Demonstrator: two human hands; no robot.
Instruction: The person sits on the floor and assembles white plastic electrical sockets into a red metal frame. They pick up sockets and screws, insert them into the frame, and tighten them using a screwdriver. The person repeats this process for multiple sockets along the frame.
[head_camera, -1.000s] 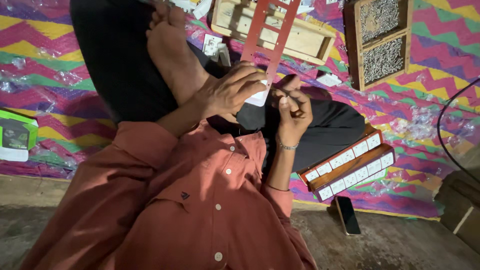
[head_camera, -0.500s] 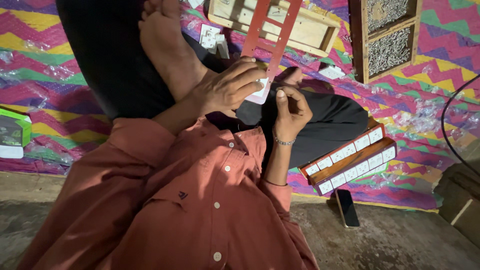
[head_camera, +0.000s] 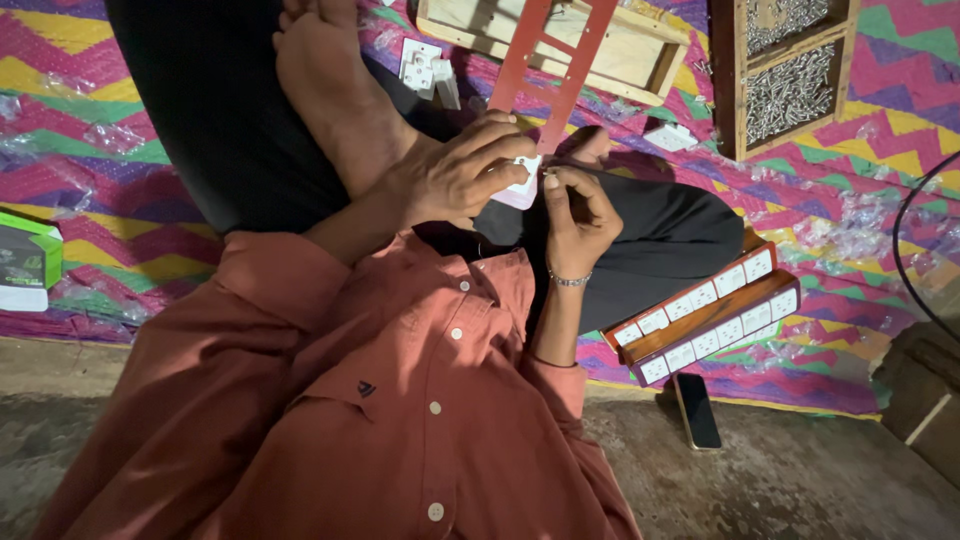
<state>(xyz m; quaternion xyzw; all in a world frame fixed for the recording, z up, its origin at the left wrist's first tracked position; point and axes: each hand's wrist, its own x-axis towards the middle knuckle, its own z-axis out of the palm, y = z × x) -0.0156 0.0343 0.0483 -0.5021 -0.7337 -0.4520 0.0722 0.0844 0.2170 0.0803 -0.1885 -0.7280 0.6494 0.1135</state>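
head view: left hand (head_camera: 455, 180) is curled over a small white switch piece (head_camera: 522, 190), fingers closed around it, holding it over the lap against the near end of a red slotted frame (head_camera: 553, 55). right hand (head_camera: 578, 215), with a thin bracelet at the wrist, touches the piece from the right, thumb and forefinger pinched together at its edge; whether they hold something small cannot be told. far behind, a wooden tray (head_camera: 560, 45) lies under the frame. far right, a wooden box of screws (head_camera: 790, 70). right and nearer, a red rack of white switches (head_camera: 705, 315) rests on the zigzag mat (head_camera: 80, 110), a dark phone (head_camera: 697, 410) just beyond it.
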